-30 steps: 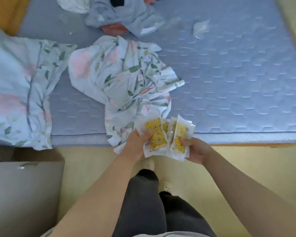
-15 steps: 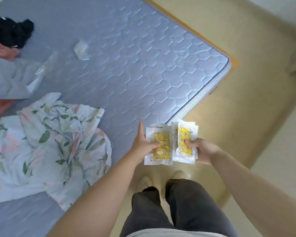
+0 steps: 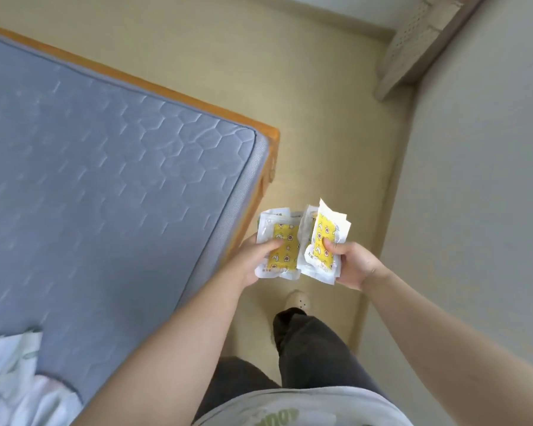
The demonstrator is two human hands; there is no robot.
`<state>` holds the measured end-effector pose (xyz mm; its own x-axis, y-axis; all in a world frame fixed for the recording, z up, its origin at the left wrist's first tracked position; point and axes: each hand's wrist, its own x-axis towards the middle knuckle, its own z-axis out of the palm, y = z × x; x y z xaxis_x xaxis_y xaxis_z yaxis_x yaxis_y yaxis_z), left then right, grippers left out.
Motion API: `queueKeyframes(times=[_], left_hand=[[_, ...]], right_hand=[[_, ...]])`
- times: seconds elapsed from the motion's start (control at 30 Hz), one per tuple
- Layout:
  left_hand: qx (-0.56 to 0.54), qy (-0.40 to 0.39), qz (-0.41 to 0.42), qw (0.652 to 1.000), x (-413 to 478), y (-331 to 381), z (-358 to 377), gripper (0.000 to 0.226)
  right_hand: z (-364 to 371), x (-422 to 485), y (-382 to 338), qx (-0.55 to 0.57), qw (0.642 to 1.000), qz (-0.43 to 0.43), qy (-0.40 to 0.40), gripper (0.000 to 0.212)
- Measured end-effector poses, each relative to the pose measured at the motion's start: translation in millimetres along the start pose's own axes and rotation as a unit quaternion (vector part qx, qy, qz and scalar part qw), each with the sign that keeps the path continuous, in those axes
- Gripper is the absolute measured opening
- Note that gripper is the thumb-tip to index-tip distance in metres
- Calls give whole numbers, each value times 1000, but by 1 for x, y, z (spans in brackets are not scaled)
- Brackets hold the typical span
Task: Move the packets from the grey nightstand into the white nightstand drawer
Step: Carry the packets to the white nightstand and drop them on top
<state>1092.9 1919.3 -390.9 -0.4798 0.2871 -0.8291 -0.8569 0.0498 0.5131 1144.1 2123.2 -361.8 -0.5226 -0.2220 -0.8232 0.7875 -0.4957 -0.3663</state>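
I hold two small stacks of white packets with yellow printed fronts, side by side at waist height above the floor. My left hand (image 3: 253,259) grips the left stack of packets (image 3: 279,245), thumb across its yellow face. My right hand (image 3: 353,262) grips the right stack of packets (image 3: 323,241), which tilts up a little. Neither the grey nightstand nor the white nightstand shows in this view.
The corner of a bed with a grey-blue quilted mattress (image 3: 105,186) and orange wooden frame (image 3: 266,167) fills the left. Floral bedding (image 3: 16,379) lies at lower left. A pale wall (image 3: 480,210) runs on the right, leaving a narrow strip of yellowish floor (image 3: 320,142) ahead.
The view has swung right along the bed to its corner; the bedding and clothes slid out to the left. Both hands keep hold of the packets.
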Motion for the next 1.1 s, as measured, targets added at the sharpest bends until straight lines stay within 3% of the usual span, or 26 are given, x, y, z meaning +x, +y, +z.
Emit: queueKeyframes(times=[0.13,0.33,0.5,0.63,0.8,1.1], left_hand=[[22,12,30,999,47,61,57,23],[43,48,52,997,106,160,91,31],[64,39,69,995,179,267,111,33],[65,23,65,995,230,357,119,19],[48,11,72,996,278,452,117,24],[-44,72,66,994,358,592,89,22]], right_hand=[[-42,9,-78,29,998,-12,52,31],[-67,40,-180,101,984,-52,135,16],[-60,86,-294,82,988,-86,103,23],[-43,127,-389,69,990,-74,102,29],[-14,181,-487,33,993,-61,100,14],[35,314,-660,-109,992,-20,65,21]])
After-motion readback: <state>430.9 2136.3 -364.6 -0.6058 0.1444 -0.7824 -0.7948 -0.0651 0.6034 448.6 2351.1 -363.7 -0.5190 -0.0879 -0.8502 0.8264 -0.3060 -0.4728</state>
